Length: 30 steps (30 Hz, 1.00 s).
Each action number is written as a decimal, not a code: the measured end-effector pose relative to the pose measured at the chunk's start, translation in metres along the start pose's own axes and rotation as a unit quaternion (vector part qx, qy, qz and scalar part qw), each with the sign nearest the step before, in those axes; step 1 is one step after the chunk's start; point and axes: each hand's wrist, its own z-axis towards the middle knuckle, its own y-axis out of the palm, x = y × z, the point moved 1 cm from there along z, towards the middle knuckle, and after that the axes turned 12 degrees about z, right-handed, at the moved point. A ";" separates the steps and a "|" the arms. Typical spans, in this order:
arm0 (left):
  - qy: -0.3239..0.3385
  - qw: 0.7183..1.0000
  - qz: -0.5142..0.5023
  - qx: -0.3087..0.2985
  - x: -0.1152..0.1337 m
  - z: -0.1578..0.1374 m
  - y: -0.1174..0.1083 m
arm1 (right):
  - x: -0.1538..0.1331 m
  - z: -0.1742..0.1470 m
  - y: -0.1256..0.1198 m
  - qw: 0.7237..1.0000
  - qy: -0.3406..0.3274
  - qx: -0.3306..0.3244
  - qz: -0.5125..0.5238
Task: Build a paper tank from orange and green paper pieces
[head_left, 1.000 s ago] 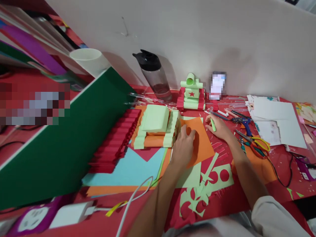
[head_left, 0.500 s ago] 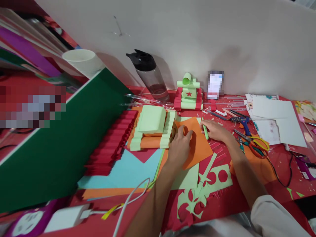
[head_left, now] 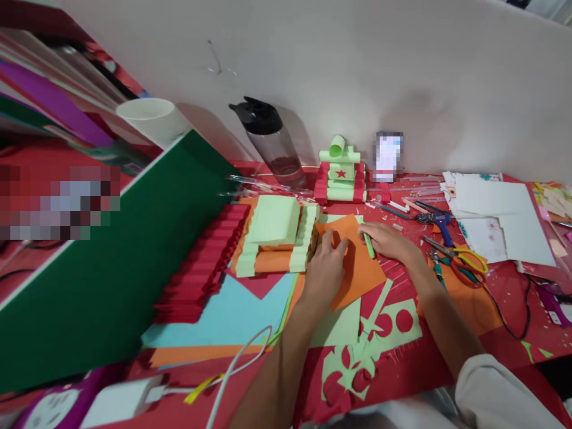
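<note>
An orange paper sheet [head_left: 361, 277] lies over a light green sheet [head_left: 337, 326] in front of me. My left hand [head_left: 325, 262] presses on the orange sheet with its fingers spread. At the sheet's right edge, my right hand [head_left: 386, 240] is closed around a slim green utility knife [head_left: 369, 245]; its tip is hidden by the fingers. Left of my left hand stands an orange and pale green paper model [head_left: 274, 220]. Green paper scraps [head_left: 397, 316] with round and star-shaped cut-outs lie nearer my body.
Pleated red paper [head_left: 203, 262] lies beside a green board [head_left: 89, 286]. At the back stand a bottle [head_left: 274, 143], a finished-looking paper tank [head_left: 342, 176] and a phone [head_left: 388, 156]. Scissors [head_left: 465, 262], pliers [head_left: 437, 268] and a glue gun [head_left: 440, 223] lie right. A white cable [head_left: 236, 357] loops at front.
My right hand, with the knife, has shifted slightly left and toward me along the orange sheet's edge. My left hand stays on the sheet. The view has tilted a little.
</note>
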 end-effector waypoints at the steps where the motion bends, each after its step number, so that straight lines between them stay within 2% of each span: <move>1: 0.000 1.000 -0.002 0.000 0.000 0.000 0.000 | 0.001 -0.001 -0.002 1.000 -0.001 -0.004 -0.002; 6: -0.001 1.000 -0.010 0.004 0.000 0.000 0.003 | 0.007 -0.005 -0.009 0.999 0.001 -0.026 -0.022; 8: -0.001 1.000 -0.013 0.006 0.000 0.001 0.003 | 0.010 -0.005 -0.008 0.999 0.005 -0.014 -0.043; 10: 0.001 1.000 -0.017 0.008 -0.001 0.001 0.004 | 0.012 -0.002 -0.006 0.995 0.015 0.055 -0.082; 13: 0.018 0.999 -0.027 0.013 -0.002 0.001 0.005 | 0.011 0.002 -0.004 0.975 0.025 0.203 -0.092; 15: 0.036 0.999 -0.032 0.017 -0.002 0.001 0.006 | 0.007 0.005 -0.002 0.964 0.006 0.264 -0.018; 17: 0.047 0.998 -0.031 0.016 -0.002 0.002 0.006 | 0.005 0.008 0.002 0.951 -0.005 0.287 0.117; 19: 0.050 0.998 -0.025 0.013 -0.002 0.002 0.007 | 0.005 0.012 0.011 0.925 0.014 0.274 0.261; 21: 0.053 0.998 -0.024 0.009 -0.003 0.003 0.007 | 0.010 0.015 0.021 0.903 0.049 0.255 0.343; 25: 0.062 0.996 -0.065 0.014 -0.005 0.006 0.009 | 0.019 0.018 0.030 0.900 0.068 0.292 0.316; 30: 0.076 0.991 -0.112 0.020 -0.009 0.008 0.014 | 0.025 0.014 0.023 0.896 0.070 0.318 0.303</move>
